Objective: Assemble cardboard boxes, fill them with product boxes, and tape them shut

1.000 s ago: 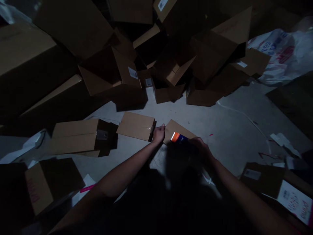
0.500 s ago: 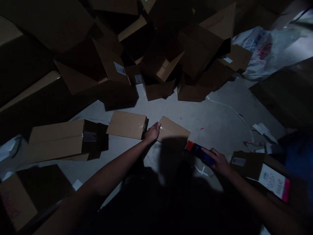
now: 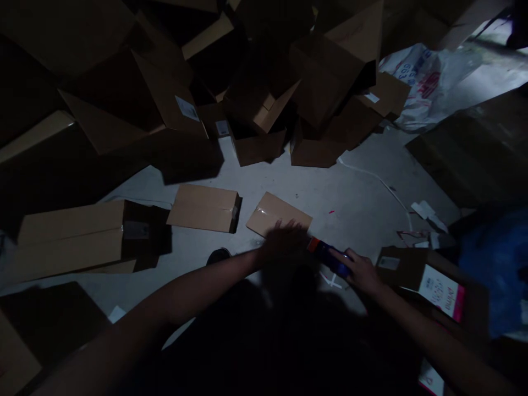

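A small flat cardboard box (image 3: 277, 212) lies in the middle of the floor, with a shiny strip of clear tape at its left end. My left hand (image 3: 284, 242) rests on the box's near side, fingers spread, mostly lost in shadow. My right hand (image 3: 359, 271) is closed around a dark blue tape dispenser (image 3: 333, 260). Its orange-red front end sits at the box's right corner; whether it touches the cardboard I cannot tell. To the left lies a second closed carton (image 3: 204, 208) of similar size, taped at its right end.
A longer carton (image 3: 74, 234) lies at the left. Opened boxes (image 3: 259, 148) are heaped along the back. A printed plastic bag (image 3: 424, 82) lies at back right. At right stand a box with a white and pink label (image 3: 439, 291) and a blue bundle (image 3: 490, 269). Paper scraps litter the floor.
My left hand has left the box's left end and moved right and nearer, opening flat on its near side. The right hand keeps the tape dispenser at the right corner. The view has shifted slightly.
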A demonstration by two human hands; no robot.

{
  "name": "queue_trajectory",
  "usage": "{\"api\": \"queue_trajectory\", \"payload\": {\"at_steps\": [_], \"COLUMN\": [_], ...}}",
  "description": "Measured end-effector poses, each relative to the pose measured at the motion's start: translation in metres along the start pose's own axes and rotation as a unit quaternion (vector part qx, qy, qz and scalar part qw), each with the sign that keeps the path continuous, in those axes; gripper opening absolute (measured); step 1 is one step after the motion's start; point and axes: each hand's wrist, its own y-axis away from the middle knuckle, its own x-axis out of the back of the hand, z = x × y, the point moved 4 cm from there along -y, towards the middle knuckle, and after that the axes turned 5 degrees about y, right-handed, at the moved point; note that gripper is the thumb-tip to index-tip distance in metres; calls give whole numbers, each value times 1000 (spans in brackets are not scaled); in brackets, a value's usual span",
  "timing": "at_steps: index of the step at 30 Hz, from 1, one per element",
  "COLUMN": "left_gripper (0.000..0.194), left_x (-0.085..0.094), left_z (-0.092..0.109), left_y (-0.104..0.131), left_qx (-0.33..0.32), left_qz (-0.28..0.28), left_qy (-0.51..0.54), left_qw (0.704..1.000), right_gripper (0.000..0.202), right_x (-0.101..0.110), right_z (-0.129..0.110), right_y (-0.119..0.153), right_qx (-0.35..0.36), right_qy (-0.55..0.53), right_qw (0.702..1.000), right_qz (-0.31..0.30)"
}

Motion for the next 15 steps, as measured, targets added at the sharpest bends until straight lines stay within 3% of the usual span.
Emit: {"api": "queue_trajectory", "payload": {"at_steps": [4,8,11,13,15], "left_gripper": [44,39,35,32,29], "left_x": [2,7,6,1,-5], "left_z": [6,14,14,14,11], "left_y": [-15,-18,-15,-18,-26], "left_qx": [-6,-12,-2,-33,-67], "left_qz": [10,-17,-26,-27,-19], "left_qy": [2,4,-14,-32,-40], "left_qw": [1000,1000,1000,999,997], "right_gripper": [61,59,47,45,58], "right_x": [19,31,36,45,63], "right_z": [-17,-32,-31,-19,3], "right_y": [-34,-57,-57,-46,-32], "right_qx": [32,38,-2,-50,-157], "right_qy": [71,106,124,95,26], "right_qw": [997,993,988,987,984], "right_qz": [-28,-48,-97,-120,-83]}}
